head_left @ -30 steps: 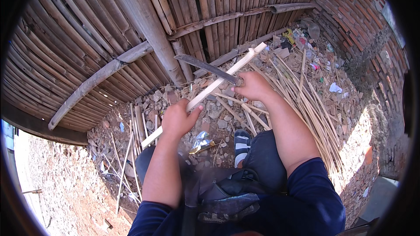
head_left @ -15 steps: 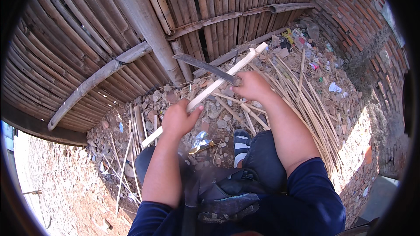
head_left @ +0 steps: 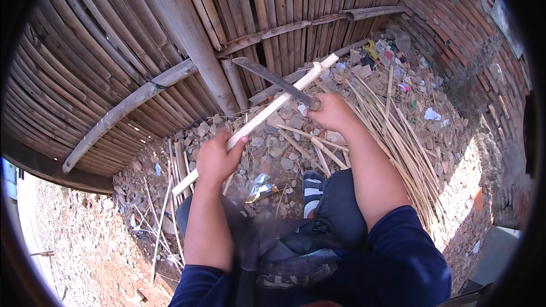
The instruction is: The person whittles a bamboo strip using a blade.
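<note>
A pale split bamboo strip [head_left: 267, 110] slants from lower left to upper right in front of me. My left hand [head_left: 215, 158] is closed around its lower part, thumb along the near side. Toward its far end a small raised piece [head_left: 317, 66] sticks up from the strip. My right hand [head_left: 332, 113] grips the handle of a machete [head_left: 273, 79], whose long dark blade points to the upper left. The blade crosses the strip beyond its middle; whether it touches the wood I cannot tell.
To the right lies a pile of long thin bamboo strips [head_left: 398, 142]; several more sticks [head_left: 165, 222] lie at left. Rubble and litter cover the ground, with a shiny wrapper [head_left: 261, 188] near my sandalled foot [head_left: 312, 193]. A bamboo wall [head_left: 114, 40] stands ahead, a brick wall [head_left: 455, 28] at right.
Both the bamboo strip and my left hand have shifted slightly left and toward me. The blade now crosses the strip a little nearer its far end.
</note>
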Demonstrator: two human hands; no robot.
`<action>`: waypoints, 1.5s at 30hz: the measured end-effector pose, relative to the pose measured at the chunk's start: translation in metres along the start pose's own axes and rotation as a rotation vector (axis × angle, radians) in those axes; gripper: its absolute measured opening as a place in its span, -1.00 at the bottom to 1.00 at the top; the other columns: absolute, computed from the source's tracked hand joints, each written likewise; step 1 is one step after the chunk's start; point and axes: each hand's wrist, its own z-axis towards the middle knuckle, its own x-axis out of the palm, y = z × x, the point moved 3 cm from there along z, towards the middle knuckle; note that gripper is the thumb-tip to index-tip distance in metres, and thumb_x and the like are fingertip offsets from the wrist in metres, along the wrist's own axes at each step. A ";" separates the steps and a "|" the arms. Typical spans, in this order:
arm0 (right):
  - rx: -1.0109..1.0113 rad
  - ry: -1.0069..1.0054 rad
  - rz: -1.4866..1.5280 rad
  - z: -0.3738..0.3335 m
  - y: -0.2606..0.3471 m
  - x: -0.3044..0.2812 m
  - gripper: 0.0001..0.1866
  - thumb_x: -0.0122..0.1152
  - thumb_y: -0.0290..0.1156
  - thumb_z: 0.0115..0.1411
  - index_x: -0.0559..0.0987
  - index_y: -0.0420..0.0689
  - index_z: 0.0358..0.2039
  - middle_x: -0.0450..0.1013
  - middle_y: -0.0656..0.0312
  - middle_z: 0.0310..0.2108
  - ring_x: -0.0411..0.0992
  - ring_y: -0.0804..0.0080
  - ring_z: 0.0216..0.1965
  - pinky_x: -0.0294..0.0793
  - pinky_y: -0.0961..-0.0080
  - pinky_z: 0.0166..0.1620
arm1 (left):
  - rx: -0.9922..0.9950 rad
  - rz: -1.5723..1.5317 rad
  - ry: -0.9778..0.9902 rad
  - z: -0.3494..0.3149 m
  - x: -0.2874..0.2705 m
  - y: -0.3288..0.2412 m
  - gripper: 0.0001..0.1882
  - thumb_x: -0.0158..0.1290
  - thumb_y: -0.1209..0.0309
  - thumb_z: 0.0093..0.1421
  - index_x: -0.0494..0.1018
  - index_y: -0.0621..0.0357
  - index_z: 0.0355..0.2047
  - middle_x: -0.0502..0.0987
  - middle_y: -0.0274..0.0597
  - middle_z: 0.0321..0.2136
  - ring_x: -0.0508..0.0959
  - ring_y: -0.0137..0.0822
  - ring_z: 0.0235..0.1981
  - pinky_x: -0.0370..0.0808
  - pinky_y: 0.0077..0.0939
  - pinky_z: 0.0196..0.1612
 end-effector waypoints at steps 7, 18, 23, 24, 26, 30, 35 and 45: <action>-0.088 -0.079 -0.013 -0.006 0.014 0.011 -0.53 0.43 -0.07 0.10 0.67 -0.15 -0.12 0.61 -0.11 -0.29 0.58 -0.09 -0.13 0.55 0.07 -0.04 | 0.004 -0.025 -0.022 0.004 0.012 0.003 -0.49 0.21 -0.07 0.22 0.61 0.21 -0.32 0.63 0.11 -0.49 0.65 0.13 -0.38 0.54 -0.07 -0.25; -0.058 -0.132 -0.020 0.007 -0.010 -0.002 -0.51 0.45 -0.08 0.09 0.67 -0.16 -0.08 0.61 -0.13 -0.18 0.58 -0.08 -0.08 0.54 0.11 0.03 | -0.022 0.021 -0.053 0.003 0.003 0.002 -0.50 0.23 -0.07 0.21 0.61 0.21 -0.35 0.62 0.08 -0.51 0.66 0.10 -0.40 0.55 -0.10 -0.26; -0.189 -0.005 -0.140 -0.010 0.026 0.013 -0.54 0.45 -0.06 0.09 0.68 -0.10 -0.10 0.61 -0.12 -0.17 0.58 -0.07 -0.09 0.56 0.12 0.00 | -0.026 -0.068 -0.063 0.006 0.013 0.006 -0.44 0.21 -0.16 0.19 0.62 0.19 -0.33 0.63 0.07 -0.53 0.66 0.13 -0.40 0.57 -0.04 -0.25; -0.291 -0.130 -0.126 -0.010 0.026 0.012 -0.56 0.46 -0.09 0.07 0.70 -0.15 -0.16 0.61 -0.09 -0.40 0.62 -0.01 -0.28 0.57 0.16 -0.13 | -0.024 -0.066 -0.063 0.006 0.012 0.006 -0.44 0.21 -0.16 0.19 0.62 0.19 -0.33 0.63 0.07 -0.53 0.66 0.13 -0.40 0.57 -0.04 -0.25; -0.163 -0.056 -0.045 -0.005 0.014 0.004 -0.56 0.45 -0.08 0.08 0.69 -0.11 -0.12 0.62 -0.08 -0.30 0.61 -0.02 -0.20 0.57 0.14 -0.08 | -0.039 -0.017 -0.055 0.006 0.008 0.005 -0.45 0.21 -0.14 0.20 0.63 0.18 -0.32 0.64 0.07 -0.51 0.67 0.13 -0.39 0.57 -0.04 -0.24; -0.080 -0.110 -0.023 0.008 -0.010 -0.001 -0.54 0.43 -0.09 0.09 0.68 -0.10 -0.07 0.63 -0.06 -0.24 0.60 -0.01 -0.15 0.56 0.12 -0.04 | -0.026 0.000 -0.075 0.005 0.003 0.008 -0.46 0.20 -0.14 0.20 0.63 0.17 -0.32 0.65 0.06 -0.49 0.67 0.13 -0.37 0.57 -0.05 -0.22; -0.040 -0.058 0.070 0.000 0.001 0.009 -0.52 0.44 -0.08 0.08 0.68 -0.12 -0.07 0.62 -0.07 -0.23 0.60 -0.03 -0.12 0.56 0.11 -0.03 | -0.050 0.006 -0.090 0.005 0.005 0.005 -0.46 0.24 -0.12 0.19 0.61 0.20 -0.38 0.61 0.08 -0.54 0.66 0.09 -0.39 0.55 -0.09 -0.26; -0.128 -0.151 0.028 0.009 -0.012 -0.002 -0.55 0.43 -0.06 0.09 0.69 -0.04 -0.08 0.63 -0.04 -0.28 0.60 -0.05 -0.16 0.57 0.09 -0.05 | -0.017 -0.053 -0.133 0.005 -0.001 0.003 -0.46 0.25 -0.11 0.19 0.60 0.22 -0.40 0.59 0.07 -0.56 0.65 0.07 -0.43 0.53 -0.12 -0.29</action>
